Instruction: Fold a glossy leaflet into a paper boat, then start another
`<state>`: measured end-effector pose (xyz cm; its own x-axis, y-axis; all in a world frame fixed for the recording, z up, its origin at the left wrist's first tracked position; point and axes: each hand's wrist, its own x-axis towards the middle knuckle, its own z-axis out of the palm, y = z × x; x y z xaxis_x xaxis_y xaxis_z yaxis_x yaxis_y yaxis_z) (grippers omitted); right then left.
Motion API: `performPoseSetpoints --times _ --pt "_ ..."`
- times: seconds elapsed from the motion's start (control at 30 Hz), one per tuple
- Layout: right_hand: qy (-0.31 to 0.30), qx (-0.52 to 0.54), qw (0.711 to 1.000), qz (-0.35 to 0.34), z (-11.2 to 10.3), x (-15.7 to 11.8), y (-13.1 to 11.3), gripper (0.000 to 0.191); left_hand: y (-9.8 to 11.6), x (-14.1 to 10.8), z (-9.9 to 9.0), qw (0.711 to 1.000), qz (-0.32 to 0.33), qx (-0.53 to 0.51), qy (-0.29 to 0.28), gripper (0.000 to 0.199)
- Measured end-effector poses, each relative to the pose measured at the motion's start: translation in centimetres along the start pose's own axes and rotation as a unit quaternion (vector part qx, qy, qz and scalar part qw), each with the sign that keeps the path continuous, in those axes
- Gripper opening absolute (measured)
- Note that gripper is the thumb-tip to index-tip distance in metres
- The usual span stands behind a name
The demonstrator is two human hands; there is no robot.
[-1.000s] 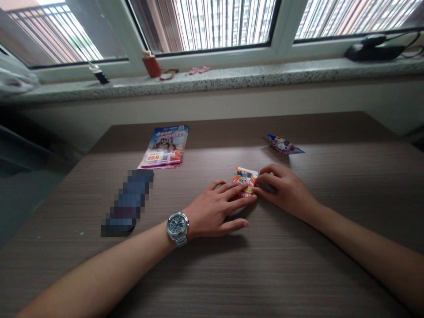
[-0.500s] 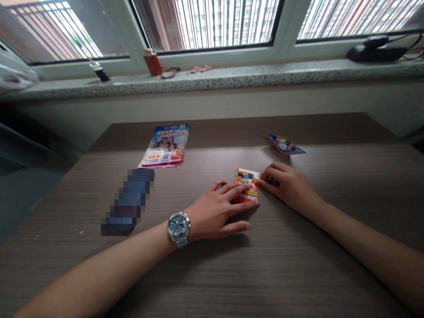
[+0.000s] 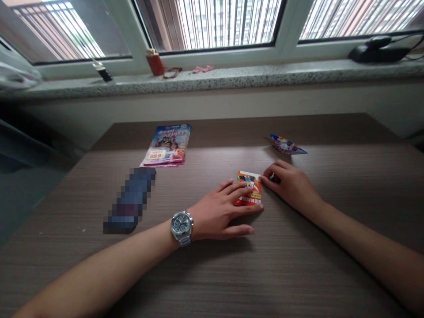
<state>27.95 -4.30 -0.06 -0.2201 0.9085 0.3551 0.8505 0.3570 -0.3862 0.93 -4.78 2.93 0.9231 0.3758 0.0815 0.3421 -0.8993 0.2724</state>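
Note:
A small folded flyer (image 3: 257, 187), orange and red with a white top edge and printed characters, lies flat on the table. My left hand (image 3: 218, 210), with a steel watch (image 3: 182, 224) on its wrist, rests over the flyer's left and lower part, fingers spread and flat. Curled fingers and thumb of my right hand (image 3: 289, 183) pinch at the flyer's upper right corner. Beyond that hand sits a folded paper piece (image 3: 287, 145), blue and multicoloured with a pointed end, partly raised off the table.
A stack of printed flyers (image 3: 169, 143) lies at the back left of the brown table (image 3: 212, 274). Nearer stands out a dark pixelated flat object (image 3: 132, 201). On the stone windowsill (image 3: 251, 75) are a red container (image 3: 155, 62) with a cord, small pink items (image 3: 203, 69) and a black device (image 3: 379, 51).
The view has shifted slightly. The folded flyer's top right corner now sits closer under my right fingertips. My left hand stays spread over it, almost unmoved.

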Motion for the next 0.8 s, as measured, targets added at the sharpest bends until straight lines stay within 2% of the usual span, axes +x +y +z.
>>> performPoseSetpoints --times 0.27,0.63,0.8 --pt "0.019 -0.01 1.0 -0.001 0.1 0.0 0.1 0.017 0.1 0.1 0.1 1.0 0.001 0.002 0.004 0.057" --pt "0.016 0.004 1.0 0.001 0.2 0.1 0.6 0.019 -0.2 0.4 0.0 1.0 0.022 0.0 0.021 0.056" --pt "0.007 0.003 1.0 0.004 0.1 0.1 0.4 0.018 -0.9 0.6 0.3 0.999 -0.023 0.02 0.035 0.055"
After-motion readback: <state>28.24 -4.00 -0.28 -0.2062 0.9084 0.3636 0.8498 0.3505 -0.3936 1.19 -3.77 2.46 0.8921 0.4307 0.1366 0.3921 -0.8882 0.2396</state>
